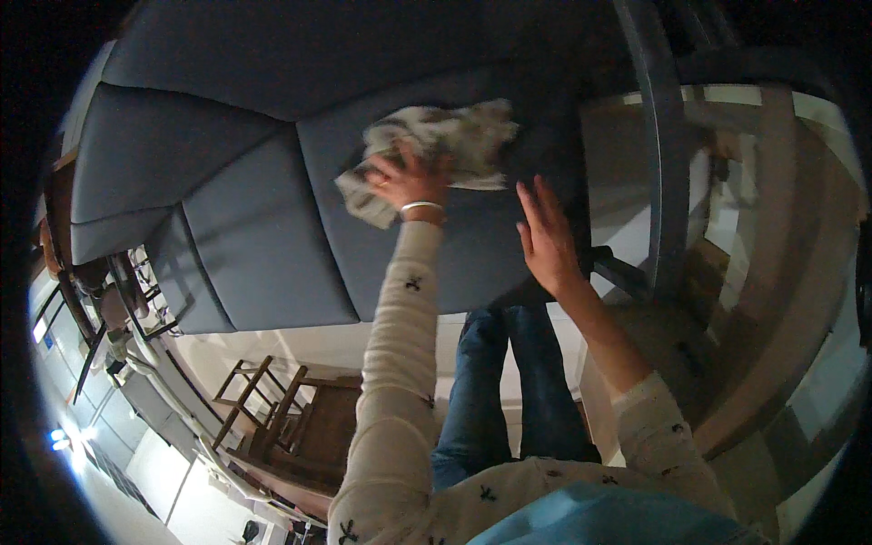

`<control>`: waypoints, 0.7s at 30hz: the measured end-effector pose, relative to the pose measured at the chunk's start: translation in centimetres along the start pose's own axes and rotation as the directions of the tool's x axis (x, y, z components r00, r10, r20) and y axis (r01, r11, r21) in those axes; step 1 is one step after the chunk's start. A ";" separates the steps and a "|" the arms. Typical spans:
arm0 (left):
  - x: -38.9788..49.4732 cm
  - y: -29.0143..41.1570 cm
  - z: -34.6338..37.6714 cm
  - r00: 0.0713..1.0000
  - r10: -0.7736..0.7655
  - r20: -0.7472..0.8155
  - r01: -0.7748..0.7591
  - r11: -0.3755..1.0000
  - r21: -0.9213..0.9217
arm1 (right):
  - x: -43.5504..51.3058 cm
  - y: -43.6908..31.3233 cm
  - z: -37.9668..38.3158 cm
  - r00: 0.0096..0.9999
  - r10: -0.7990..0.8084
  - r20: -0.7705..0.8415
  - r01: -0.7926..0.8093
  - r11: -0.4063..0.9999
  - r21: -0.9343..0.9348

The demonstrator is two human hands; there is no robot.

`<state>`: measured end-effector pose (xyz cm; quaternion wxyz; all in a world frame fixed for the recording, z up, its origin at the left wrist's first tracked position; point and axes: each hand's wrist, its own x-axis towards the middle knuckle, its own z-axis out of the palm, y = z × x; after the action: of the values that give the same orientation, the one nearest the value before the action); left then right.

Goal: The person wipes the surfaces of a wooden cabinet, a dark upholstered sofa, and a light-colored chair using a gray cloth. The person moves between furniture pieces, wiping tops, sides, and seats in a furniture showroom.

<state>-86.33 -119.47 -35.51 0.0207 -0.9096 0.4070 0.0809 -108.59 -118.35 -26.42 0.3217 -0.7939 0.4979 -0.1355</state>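
My left hand (409, 178) lies spread over a crumpled, light-coloured cloth with darker patches (470, 133), pressing it against a blue-grey upholstered sofa (252, 252). The cloth is slightly blurred and fans out beyond the fingers, mostly to the right. A white bangle circles the left wrist. To the right of the cloth, my right hand (550, 238) is held with its fingers extended and nothing in it. Whether it touches the upholstery, I cannot tell. Seams split the padded surface into several panels.
A dark bar-like frame (657, 157) runs along the right end of the sofa. Wooden chair-like furniture (313, 422) stands on the pale floor at lower left. Bright lamps (61, 439) glare at the far left. My legs in jeans (477, 402) are close to the sofa's near edge.
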 end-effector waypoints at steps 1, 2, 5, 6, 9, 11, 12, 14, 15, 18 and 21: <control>-0.6 2.1 -0.2 0.990 0.141 0.000 -0.141 0.990 -0.022 | 1.3 0.8 1.3 0.999 0.047 -0.020 -0.047 0.999 0.011; -1.2 4.4 -0.2 0.963 0.260 0.069 -0.257 0.965 -0.050 | 2.9 1.9 2.2 0.997 0.071 -0.013 -0.071 0.997 0.003; -3.3 11.7 0.0 0.864 0.500 0.061 -0.503 0.864 0.030 | 6.5 6.6 2.7 0.997 0.072 -0.042 -0.076 0.992 -0.099; -4.5 12.5 0.2 0.820 0.565 0.089 -0.569 0.821 0.035 | 6.7 8.0 2.9 0.992 0.110 -0.063 -0.113 0.992 -0.048; -8.8 10.0 0.4 0.794 0.605 0.057 -0.574 0.778 -0.256 | 2.2 8.5 3.6 0.992 0.085 -0.097 -0.107 0.960 -0.258; -13.5 6.4 -0.3 0.745 0.629 0.221 -0.582 0.775 -0.246 | -4.1 6.7 3.7 0.988 0.150 0.027 -0.127 0.912 -0.389; -16.1 4.5 -1.0 0.757 0.616 0.220 -0.551 0.781 -0.293 | -7.3 5.3 3.8 0.984 0.161 0.070 -0.126 0.924 -0.361; -20.4 0.7 -2.7 0.726 0.592 0.351 -0.507 0.805 -0.308 | -11.9 2.8 4.2 0.946 0.245 0.213 -0.171 0.934 -0.314; -21.7 -0.7 -3.3 0.703 0.578 0.415 -0.505 0.816 -0.281 | -13.1 2.3 4.4 0.958 0.207 0.197 -0.146 0.947 -0.287; -20.0 -1.8 -2.6 0.721 0.570 0.394 -0.533 0.820 -0.210 | -11.8 1.9 5.2 0.941 0.207 0.268 -0.122 0.946 -0.302; -12.8 -0.2 -1.4 0.762 0.552 0.338 -0.528 0.833 -0.167 | -4.1 4.0 4.7 0.993 -0.063 0.100 0.090 0.949 -0.302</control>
<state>-94.43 -110.05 -32.04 0.0455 -0.7216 0.6372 0.2670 -110.87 -114.18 -32.13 0.2111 -0.8580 0.4670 -0.0336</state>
